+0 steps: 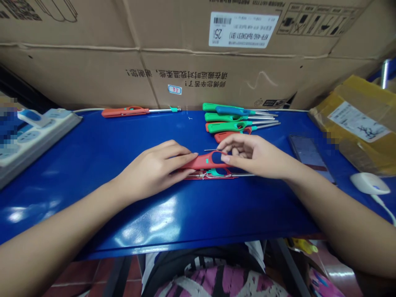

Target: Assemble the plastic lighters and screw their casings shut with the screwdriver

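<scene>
A red half shell of a gas lighter's handle [202,161] is held level between my two hands. My left hand [157,165] pinches its left end between thumb and fingers. At its right end, beside the trigger loop, my right hand [260,156] has thumb and fingertips closed on it. Just below on the table lies the opened other half of the lighter [213,176], with a green trigger, thin wires and a metal tube running right. A thin metal rod [210,150] shows by my right fingertips; I cannot tell whether they touch it.
Several long lighters [229,118] lie piled at the back, and a red one [125,111] lies back left. A large carton [185,62] stands behind. A power strip [37,132] is left; a phone [309,152], yellow-taped box [355,123] and white mouse-like device [369,183] are right.
</scene>
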`<state>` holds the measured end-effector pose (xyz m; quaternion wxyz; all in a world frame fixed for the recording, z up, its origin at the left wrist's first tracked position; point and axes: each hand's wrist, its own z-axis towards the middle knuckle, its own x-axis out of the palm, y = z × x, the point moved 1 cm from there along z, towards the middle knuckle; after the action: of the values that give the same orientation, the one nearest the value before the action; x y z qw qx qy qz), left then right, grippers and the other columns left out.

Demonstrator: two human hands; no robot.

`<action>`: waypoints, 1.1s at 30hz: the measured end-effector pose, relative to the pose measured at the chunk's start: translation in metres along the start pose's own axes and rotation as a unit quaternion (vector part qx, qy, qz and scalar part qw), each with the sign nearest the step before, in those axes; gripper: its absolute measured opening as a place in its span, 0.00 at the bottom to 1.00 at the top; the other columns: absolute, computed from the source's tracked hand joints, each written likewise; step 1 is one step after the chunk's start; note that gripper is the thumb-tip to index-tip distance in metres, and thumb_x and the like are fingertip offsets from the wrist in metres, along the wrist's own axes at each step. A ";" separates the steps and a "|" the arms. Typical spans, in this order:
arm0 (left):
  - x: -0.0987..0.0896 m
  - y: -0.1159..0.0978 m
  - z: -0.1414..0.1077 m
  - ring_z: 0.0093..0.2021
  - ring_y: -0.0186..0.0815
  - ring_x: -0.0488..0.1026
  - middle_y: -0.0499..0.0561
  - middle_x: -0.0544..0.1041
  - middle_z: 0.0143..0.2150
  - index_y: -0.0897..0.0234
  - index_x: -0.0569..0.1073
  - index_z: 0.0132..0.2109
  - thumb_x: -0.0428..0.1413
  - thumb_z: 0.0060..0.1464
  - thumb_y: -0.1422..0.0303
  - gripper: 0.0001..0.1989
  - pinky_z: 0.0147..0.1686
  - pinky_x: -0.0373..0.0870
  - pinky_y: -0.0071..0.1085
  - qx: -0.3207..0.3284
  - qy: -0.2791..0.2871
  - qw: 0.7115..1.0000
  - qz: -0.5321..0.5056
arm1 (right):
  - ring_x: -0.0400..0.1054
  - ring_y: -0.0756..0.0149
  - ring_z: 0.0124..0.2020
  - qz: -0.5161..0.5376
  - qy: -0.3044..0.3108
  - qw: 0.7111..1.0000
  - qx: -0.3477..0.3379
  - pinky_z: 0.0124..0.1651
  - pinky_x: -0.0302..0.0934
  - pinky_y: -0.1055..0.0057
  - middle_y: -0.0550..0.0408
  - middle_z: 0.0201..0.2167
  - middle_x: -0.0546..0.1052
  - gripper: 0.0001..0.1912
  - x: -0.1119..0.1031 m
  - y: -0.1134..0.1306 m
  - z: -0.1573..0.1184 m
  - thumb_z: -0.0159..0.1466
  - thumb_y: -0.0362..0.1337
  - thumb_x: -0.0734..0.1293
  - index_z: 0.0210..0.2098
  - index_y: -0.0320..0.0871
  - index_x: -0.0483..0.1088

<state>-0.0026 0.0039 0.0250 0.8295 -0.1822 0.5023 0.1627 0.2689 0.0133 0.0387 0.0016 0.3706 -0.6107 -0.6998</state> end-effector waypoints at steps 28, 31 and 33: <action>0.005 -0.005 0.000 0.44 0.39 0.78 0.54 0.82 0.46 0.64 0.79 0.53 0.56 0.66 0.60 0.16 0.43 0.74 0.34 -0.022 0.101 0.995 -0.014 | 0.73 0.56 0.53 -0.353 0.097 0.918 -0.151 0.50 0.69 0.62 0.48 0.57 0.75 0.18 0.007 -0.007 -0.009 0.69 0.41 0.65 0.57 0.45 0.71; 0.006 -0.006 -0.001 0.45 0.39 0.78 0.54 0.82 0.47 0.63 0.79 0.53 0.56 0.66 0.60 0.15 0.44 0.74 0.34 -0.032 0.110 0.993 -0.015 | 0.73 0.54 0.53 -0.357 0.101 0.916 -0.152 0.51 0.69 0.60 0.46 0.58 0.74 0.18 0.006 -0.005 -0.010 0.70 0.41 0.63 0.57 0.44 0.71; 0.007 -0.007 -0.002 0.46 0.39 0.78 0.53 0.82 0.48 0.62 0.79 0.53 0.57 0.65 0.60 0.15 0.45 0.74 0.34 -0.050 0.115 0.992 -0.023 | 0.73 0.54 0.52 -0.358 0.100 0.916 -0.152 0.51 0.70 0.59 0.45 0.58 0.74 0.18 0.007 -0.004 -0.011 0.71 0.41 0.63 0.57 0.44 0.71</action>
<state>0.0024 -0.0022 0.0190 0.7598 -0.2522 0.5811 0.1465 0.2710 0.0019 0.0317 -0.1315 0.6276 -0.3200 -0.6974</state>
